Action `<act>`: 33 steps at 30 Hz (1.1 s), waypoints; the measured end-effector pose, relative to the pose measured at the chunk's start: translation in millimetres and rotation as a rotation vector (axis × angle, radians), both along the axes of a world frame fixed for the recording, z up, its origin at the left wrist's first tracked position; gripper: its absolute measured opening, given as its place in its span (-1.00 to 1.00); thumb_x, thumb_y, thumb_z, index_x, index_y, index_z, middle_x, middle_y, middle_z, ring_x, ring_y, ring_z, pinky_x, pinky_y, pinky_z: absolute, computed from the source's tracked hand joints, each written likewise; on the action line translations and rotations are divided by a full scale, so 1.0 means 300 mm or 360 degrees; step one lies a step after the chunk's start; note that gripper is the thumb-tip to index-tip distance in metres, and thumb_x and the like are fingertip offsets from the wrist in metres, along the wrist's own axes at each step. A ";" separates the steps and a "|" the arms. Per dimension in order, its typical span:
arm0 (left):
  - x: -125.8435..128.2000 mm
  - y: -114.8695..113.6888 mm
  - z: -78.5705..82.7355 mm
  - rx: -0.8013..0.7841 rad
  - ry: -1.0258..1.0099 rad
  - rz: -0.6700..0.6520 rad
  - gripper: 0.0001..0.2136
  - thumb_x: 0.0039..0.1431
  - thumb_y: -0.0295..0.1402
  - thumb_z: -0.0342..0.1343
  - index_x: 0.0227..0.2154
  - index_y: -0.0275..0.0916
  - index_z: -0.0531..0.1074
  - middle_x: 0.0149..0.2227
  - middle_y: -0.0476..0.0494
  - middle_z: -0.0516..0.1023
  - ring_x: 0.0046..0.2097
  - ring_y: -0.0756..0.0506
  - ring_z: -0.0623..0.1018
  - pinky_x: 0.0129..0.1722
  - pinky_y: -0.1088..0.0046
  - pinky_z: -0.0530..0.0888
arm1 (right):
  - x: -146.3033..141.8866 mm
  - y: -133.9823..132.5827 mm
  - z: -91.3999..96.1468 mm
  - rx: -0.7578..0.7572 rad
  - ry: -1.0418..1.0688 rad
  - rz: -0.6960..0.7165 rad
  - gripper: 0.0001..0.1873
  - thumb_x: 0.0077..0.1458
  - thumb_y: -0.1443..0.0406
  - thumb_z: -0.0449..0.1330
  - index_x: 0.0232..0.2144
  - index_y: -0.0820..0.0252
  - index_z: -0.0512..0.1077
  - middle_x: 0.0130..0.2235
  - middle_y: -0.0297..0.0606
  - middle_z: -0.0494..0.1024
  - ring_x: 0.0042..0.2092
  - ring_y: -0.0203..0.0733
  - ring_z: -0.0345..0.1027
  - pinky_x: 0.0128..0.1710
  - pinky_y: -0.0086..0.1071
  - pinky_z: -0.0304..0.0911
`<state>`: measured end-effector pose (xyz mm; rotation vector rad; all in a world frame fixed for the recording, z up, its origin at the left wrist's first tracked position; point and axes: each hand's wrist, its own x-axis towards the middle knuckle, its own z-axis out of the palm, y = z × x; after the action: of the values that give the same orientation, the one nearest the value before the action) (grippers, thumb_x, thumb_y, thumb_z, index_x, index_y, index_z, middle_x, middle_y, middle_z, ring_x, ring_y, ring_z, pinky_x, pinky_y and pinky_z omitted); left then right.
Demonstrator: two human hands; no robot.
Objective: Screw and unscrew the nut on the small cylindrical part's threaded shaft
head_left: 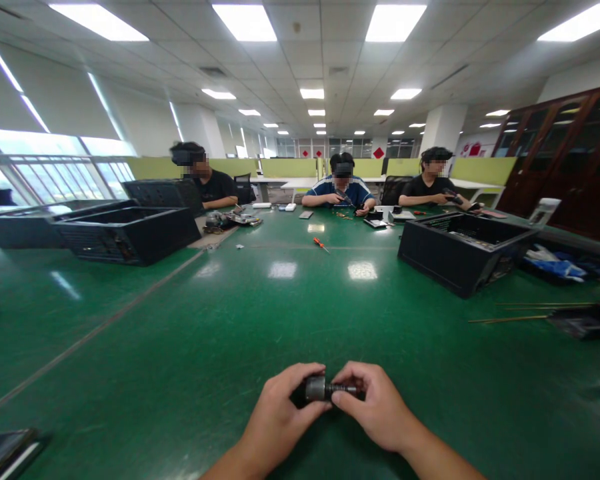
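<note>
The head view looks out from just above the near side of the green table point(240, 313), facing forward toward its far end and tilted a little downward. It takes in a wide sweep, from the windows point(35, 143) at left to the wooden cabinet point(570, 153) at right, with the ceiling point(300, 63) above. The left hand point(283, 413) and right hand point(377, 407) lie close, at the near middle.

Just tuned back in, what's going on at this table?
At the green tabletop, the left hand grips a dark metal cylinder while the right hand pinches the ridged shaft beside it; whether the two are joined is too small to tell. Farther off, an orange-handled screwdriver lies on the tabletop, with a black computer case to its right. Three people sit across from these hands.
</note>
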<state>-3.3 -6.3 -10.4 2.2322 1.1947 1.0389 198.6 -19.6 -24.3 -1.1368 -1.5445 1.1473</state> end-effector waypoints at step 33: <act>-0.001 0.006 0.024 0.0079 -0.0072 -0.0030 -0.70 -0.03 -0.44 0.35 -0.19 -0.09 0.54 -0.23 -0.03 0.65 -0.19 -0.08 0.63 -0.14 0.45 0.53 | 0.006 0.009 -0.016 -0.0106 0.0205 0.0037 -0.82 0.06 0.22 0.25 -0.43 0.26 0.48 -0.57 -0.38 0.41 -0.52 -0.29 0.30 -0.47 -0.43 0.16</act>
<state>-3.5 -4.4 -3.3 2.2405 1.1384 1.1172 200.4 -17.0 -29.1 -1.0695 -1.4336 1.2707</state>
